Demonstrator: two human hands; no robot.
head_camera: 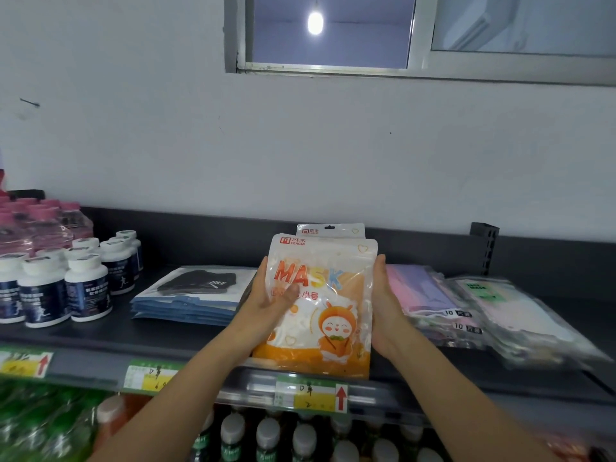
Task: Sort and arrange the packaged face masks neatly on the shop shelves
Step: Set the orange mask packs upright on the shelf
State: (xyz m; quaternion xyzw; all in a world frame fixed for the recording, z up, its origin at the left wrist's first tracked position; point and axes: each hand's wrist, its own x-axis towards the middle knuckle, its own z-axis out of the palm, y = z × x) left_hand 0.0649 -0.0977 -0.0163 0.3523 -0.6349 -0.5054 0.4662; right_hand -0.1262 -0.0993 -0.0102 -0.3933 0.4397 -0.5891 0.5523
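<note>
Head, glossy pouch [328, 308], left hand [268, 306], right hand [386, 305]

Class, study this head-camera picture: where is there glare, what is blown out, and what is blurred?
Head view: glare streaks the mask pack held by the left hand and right hand; the lamp in the window is blown out white; the green bottles at lower left and the leftmost price tag are smeared, while the pack's print reads clearly.

A pale grey wall [300, 145] is seen behind a dark metal shelf [100, 338], with a glowing oval lamp [315, 23] in the silver-framed window [421, 35].
</note>
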